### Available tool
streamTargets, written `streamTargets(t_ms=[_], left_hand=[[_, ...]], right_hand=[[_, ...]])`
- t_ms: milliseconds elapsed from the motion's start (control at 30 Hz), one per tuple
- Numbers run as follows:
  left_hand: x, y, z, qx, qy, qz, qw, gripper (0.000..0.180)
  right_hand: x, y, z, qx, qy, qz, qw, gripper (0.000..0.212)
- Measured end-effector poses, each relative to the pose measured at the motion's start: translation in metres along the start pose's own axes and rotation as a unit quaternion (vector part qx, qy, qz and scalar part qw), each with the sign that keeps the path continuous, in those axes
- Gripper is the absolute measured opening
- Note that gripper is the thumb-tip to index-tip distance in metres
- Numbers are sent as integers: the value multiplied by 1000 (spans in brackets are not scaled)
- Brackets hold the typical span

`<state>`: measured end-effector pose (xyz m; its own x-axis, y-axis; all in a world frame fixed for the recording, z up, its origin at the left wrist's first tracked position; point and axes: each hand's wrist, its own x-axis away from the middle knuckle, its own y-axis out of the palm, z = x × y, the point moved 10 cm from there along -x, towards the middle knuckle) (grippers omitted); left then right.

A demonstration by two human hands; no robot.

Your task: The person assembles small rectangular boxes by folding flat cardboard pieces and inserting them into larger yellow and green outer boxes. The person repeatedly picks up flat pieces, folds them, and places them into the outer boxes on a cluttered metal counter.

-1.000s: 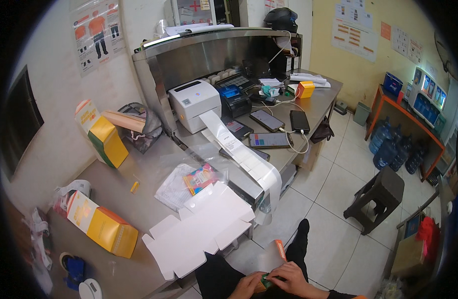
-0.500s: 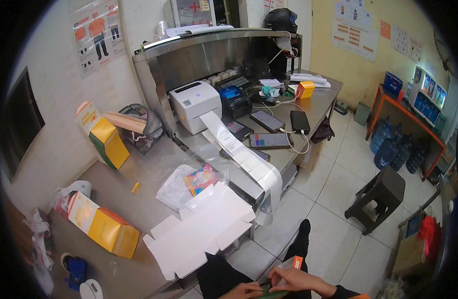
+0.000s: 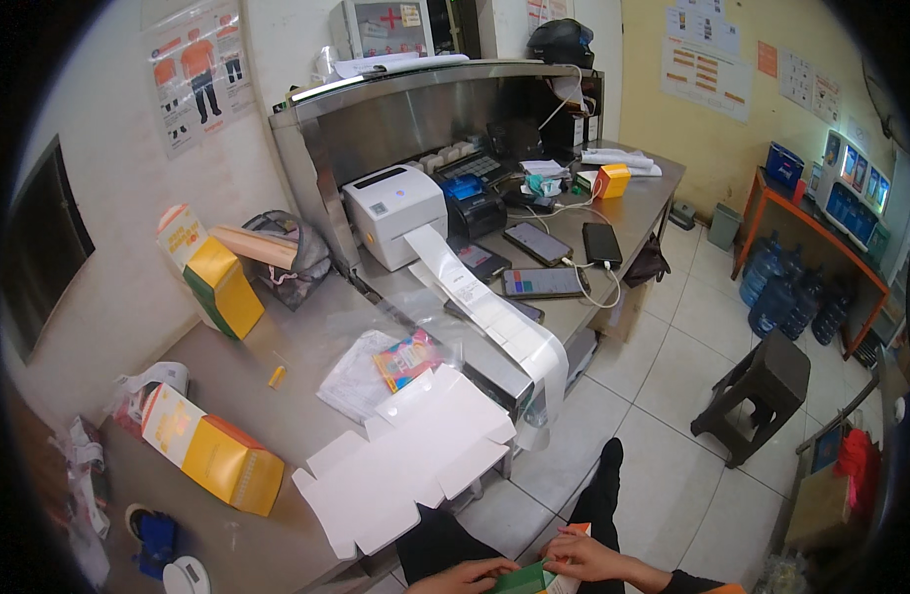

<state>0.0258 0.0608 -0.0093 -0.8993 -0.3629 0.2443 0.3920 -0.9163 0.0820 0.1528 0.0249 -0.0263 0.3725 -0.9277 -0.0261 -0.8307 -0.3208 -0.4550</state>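
Note:
At the lower edge, above my lap, both hands are on a small folding carton [image 3: 521,580] with green, white and orange parts. My left hand [image 3: 463,575] has its fingers closed on the green side. My right hand [image 3: 585,557] pinches the carton from the other side, near its orange and white end. The bottom of the carton is cut off by the picture's edge. An unfolded white carton blank [image 3: 405,465] lies on the metal table in front of my left knee, its flaps spread out.
Two yellow-and-white cartons [image 3: 212,450] stand at the left. A label printer [image 3: 395,213] feeds a long paper strip [image 3: 499,322] over the counter edge. Several phones [image 3: 544,284] lie beyond it. A dark stool [image 3: 755,401] stands on the tiled floor at right.
My hands have shifted slightly, and more of the carton's green side shows between them. The room appears a little shifted to the right as the view turned.

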Motion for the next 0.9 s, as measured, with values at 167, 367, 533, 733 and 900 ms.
streamTargets(t_ms=[167,367,533,733,900], left_hand=[[-10,15,35,-275,-27,120,953,26],[-26,28,15,-243,74,221,942,18],[-17,12,29,-192,161,288,924,13],[-23,15,43,-174,220,230,932,11],[-27,25,38,-282,302,242,878,12]], right_hand=[[1,4,2,108,73,-53,990,12],[6,-6,-31,110,-33,52,992,10],[7,-32,-28,126,-10,185,975,11],[-1,-22,-15,86,-31,95,991,12],[-1,-7,-3,137,-29,32,990,13]])
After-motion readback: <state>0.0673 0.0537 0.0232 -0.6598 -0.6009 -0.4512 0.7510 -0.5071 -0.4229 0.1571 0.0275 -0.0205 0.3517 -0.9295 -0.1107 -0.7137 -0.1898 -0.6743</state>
